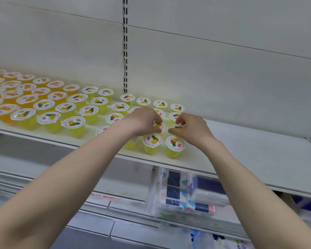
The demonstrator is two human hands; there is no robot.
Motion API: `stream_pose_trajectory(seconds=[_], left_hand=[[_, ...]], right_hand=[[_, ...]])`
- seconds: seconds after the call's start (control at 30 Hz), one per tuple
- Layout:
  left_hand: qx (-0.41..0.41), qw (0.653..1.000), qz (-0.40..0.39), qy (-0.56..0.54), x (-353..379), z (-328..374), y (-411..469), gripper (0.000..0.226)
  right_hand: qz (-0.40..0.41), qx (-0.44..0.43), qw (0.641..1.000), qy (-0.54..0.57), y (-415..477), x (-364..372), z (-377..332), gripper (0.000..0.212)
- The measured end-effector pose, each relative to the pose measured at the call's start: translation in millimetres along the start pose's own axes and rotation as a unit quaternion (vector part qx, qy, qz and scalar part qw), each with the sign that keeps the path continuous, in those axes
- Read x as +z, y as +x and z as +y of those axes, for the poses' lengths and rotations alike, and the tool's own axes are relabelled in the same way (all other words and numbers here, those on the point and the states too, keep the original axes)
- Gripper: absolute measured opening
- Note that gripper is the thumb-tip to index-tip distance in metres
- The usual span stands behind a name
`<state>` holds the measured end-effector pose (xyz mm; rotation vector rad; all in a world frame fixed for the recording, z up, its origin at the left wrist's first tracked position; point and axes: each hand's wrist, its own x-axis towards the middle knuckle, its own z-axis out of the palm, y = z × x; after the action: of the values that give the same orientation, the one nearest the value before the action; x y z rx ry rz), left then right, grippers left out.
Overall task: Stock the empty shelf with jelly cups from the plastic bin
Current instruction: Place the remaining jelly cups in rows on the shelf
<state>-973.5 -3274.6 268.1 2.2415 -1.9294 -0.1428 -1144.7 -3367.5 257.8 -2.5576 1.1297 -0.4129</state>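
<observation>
A white shelf (250,151) carries rows of jelly cups: orange ones (27,99) at the left, yellow pineapple ones (89,112) through the middle. My left hand (142,121) grips a yellow cup (158,125) in the row behind the front one. Just to its right, my right hand (190,128) pinches another yellow cup (178,128) by its rim. Two more yellow cups (152,142) (174,145) stand at the shelf's front edge below my hands. The plastic bin is out of view.
The shelf's right half is bare white board. A slotted upright (125,51) runs up the back wall. On the shelf below lie wrapped tissue packs (183,193). More white shelving sits at the lower left.
</observation>
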Motion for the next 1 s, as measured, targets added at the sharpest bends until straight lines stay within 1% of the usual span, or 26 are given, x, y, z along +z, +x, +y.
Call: stream_pose_trajectory(seconds=[0.07,0.17,0.23,0.37,0.47,0.53,0.73,0.9,1.0], left_hand=[[0.008,1.000,0.020,-0.022,1.9,-3.5,-4.3,0.037],[0.032,0.995,0.068,-0.059,2.6,-8.8,-16.1,0.027],[0.050,0.993,0.079,-0.074,2.9,-9.9,-26.8,0.025],[0.083,0.994,0.060,-0.048,5.1,-12.2,-46.1,0.039],[0.114,0.992,0.047,-0.017,8.4,-13.6,-53.5,0.054],[0.130,0.991,0.045,0.005,11.4,-13.6,-55.9,0.062],[0.139,0.989,0.047,0.015,16.3,-15.2,-55.0,0.057],[0.158,0.984,0.078,0.028,17.9,-24.1,-60.3,0.064],[0.145,0.983,0.112,-0.003,11.8,-39.2,-68.4,0.062]], right_hand=[[0.018,-0.006,1.000,-0.001,-5.6,-1.5,3.3,0.033],[0.051,-0.019,0.999,0.007,-18.3,-8.7,4.5,0.018],[0.070,-0.021,0.997,0.017,-31.0,-10.9,0.8,0.015],[0.090,0.013,0.995,0.032,-56.6,-2.5,-9.0,0.025],[0.065,0.030,0.997,-0.010,-67.5,8.1,-16.6,0.037],[0.053,0.032,0.997,-0.036,-70.7,15.2,-20.5,0.039],[0.065,0.058,0.993,-0.079,-76.2,19.4,-24.2,0.039],[0.047,0.063,0.991,-0.113,-77.1,15.5,-27.0,0.043],[0.090,0.039,0.992,-0.083,-74.8,14.2,-33.4,0.042]])
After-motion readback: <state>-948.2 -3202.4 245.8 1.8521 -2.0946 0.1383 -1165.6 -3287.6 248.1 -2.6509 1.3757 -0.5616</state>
